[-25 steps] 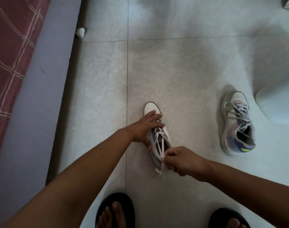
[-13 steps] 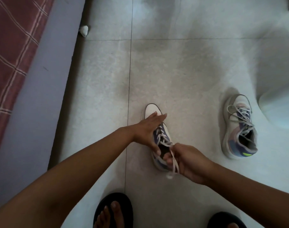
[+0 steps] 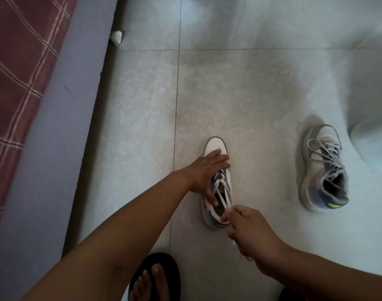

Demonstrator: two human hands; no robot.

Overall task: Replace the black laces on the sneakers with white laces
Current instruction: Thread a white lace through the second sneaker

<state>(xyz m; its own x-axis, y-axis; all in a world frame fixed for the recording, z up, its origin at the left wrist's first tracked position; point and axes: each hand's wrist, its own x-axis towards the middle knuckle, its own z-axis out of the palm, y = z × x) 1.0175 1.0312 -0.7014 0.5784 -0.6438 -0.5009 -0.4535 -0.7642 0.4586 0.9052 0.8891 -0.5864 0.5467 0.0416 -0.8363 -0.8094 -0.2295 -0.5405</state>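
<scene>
A white and blue sneaker (image 3: 215, 146) stands on the tiled floor in the middle, toe pointing away from me. My left hand (image 3: 206, 170) lies across its toe and side, fingers straight, thumb down by the opening. White laces (image 3: 221, 193) cross the eyelets and run back to my right hand (image 3: 247, 230), which pinches their ends just behind the heel and holds them taut. A second sneaker (image 3: 323, 168) with grey-white laces lies apart at the right.
A bed with a red checked cover (image 3: 18, 72) and a grey-blue edge runs along the left. A crumpled white scrap (image 3: 116, 38) lies by it. My foot in a black sandal (image 3: 155, 276) is at the bottom. A pale rounded object (image 3: 374, 148) sits far right.
My right hand has drawn the lace ends back toward me, past the heel, so the laces now run straight. My left hand stays on the sneaker.
</scene>
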